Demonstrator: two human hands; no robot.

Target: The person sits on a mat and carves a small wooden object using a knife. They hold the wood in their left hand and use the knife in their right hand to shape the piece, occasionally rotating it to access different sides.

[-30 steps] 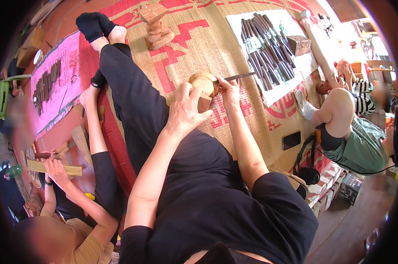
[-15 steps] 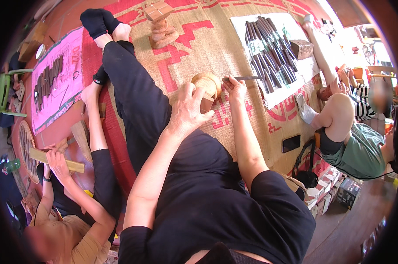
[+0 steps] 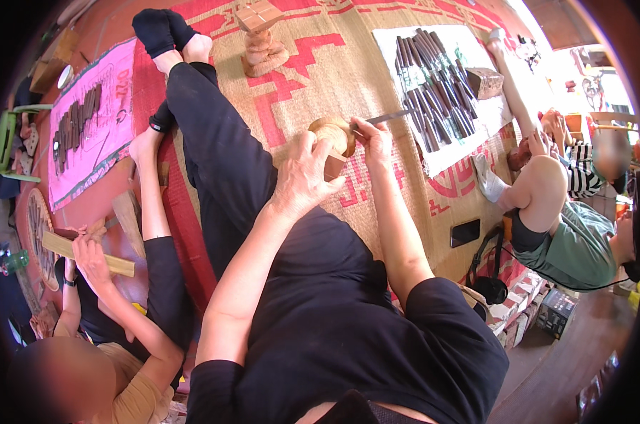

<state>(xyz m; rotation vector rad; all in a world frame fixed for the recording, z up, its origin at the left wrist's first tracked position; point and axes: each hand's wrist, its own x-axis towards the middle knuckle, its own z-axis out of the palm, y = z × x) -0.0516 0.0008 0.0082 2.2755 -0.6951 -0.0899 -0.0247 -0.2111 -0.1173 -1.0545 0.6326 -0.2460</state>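
Note:
My left hand point(image 3: 302, 173) is wrapped around a pale carved wooden piece point(image 3: 334, 134) with a rounded body and a flat, square-edged base. Its fingers lie over the near side, hiding part of the wood. At the right of this piece, my right hand point(image 3: 374, 143) is closed on a slim dark carving tool point(image 3: 391, 116), whose long flat part points up and right. The tool's near end meets the edge of the wood; whether it bites in cannot be made out.
Another wooden carving point(image 3: 262, 46) stands on the woven mat point(image 3: 362, 71). Many dark hand tools point(image 3: 433, 92) lie on a white cloth beside a wooden block point(image 3: 484, 83). A phone point(image 3: 465, 232) lies at right. Co-workers sit on both sides, the left one holding a wooden strip point(image 3: 86, 253).
My right hand has shifted slightly left and the carving tool has tilted, its far end rising. My left hand keeps its grip on the wood. The left co-worker's head has moved further into view.

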